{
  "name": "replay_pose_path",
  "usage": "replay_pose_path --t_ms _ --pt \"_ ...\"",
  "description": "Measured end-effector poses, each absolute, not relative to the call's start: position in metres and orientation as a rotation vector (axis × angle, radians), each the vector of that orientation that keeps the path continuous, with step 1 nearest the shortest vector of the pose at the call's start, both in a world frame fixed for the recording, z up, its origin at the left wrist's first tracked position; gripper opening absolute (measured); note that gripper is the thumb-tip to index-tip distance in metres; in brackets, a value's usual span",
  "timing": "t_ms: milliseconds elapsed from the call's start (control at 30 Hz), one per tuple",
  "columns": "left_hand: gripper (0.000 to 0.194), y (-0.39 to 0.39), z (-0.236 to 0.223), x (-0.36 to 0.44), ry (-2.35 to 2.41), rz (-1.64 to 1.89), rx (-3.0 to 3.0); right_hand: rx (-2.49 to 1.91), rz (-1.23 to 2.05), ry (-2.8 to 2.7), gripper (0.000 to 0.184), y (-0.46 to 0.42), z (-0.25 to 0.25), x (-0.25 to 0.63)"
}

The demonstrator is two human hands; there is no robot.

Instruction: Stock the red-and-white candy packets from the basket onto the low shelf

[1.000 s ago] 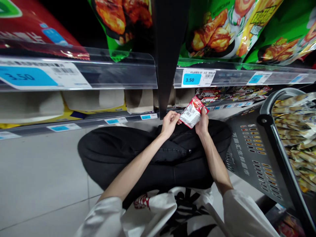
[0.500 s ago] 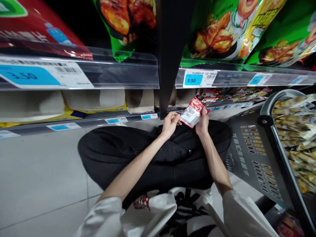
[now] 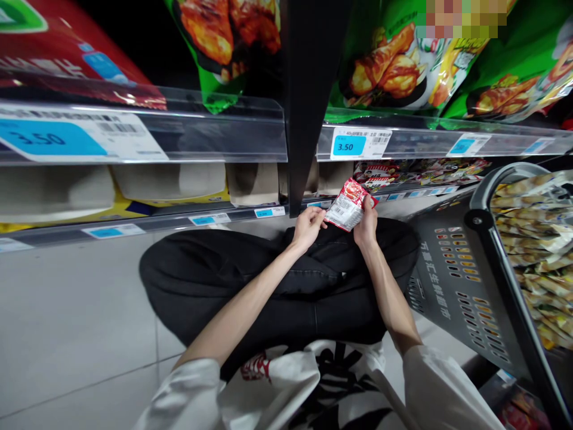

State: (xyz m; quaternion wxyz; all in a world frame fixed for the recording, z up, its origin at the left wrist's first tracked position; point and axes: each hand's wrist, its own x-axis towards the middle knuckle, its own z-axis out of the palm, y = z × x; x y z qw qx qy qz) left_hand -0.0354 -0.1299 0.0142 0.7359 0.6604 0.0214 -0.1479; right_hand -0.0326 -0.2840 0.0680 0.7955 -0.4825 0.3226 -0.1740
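Note:
A small red and white snack packet [image 3: 346, 206] is held above my crossed legs, its barcode side facing up. My left hand [image 3: 310, 227] pinches its lower left corner between thumb and fingers. On the opposite side, my right hand [image 3: 367, 223] grips the packet's right edge, with the thumb on top and the other fingers hidden beneath. Just beyond the packet, similar red packets [image 3: 376, 173] lie on the lowest shelf, next to an open cardboard box [image 3: 335, 177].
A grey shopping basket [image 3: 447, 280] full of tan snack packets [image 3: 537, 239] stands close on my right. Ahead is the upper shelf's clear lip [image 3: 224, 134], with large green chip bags [image 3: 389, 65] and a red bag [image 3: 67, 54] above. A black post [image 3: 308, 89] divides the shelves.
The packet tilts very slightly between my hands, and my view shifts a little. Both hands keep their hold in nearly the same place.

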Motion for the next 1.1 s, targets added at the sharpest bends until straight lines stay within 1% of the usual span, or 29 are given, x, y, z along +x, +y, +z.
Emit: replay_pose_path --t_ms 367,633,900,1100 --pt "0.026 -0.13 0.024 -0.035 -0.006 -0.242 1.449 -0.891 -0.344 0.751 0.024 -0.284 0.073 -0.031" --pt "0.02 -0.131 0.021 -0.034 -0.002 -0.221 1.39 -0.806 -0.322 0.798 0.026 -0.285 0.076 -0.031" --pt "0.021 -0.131 0.022 -0.032 0.062 -0.288 1.402 -0.831 -0.348 0.817 0.022 -0.286 0.072 -0.03" --pt "0.028 -0.129 0.026 -0.03 0.163 -0.388 1.322 -0.854 -0.388 0.82 0.021 -0.283 0.076 -0.03"
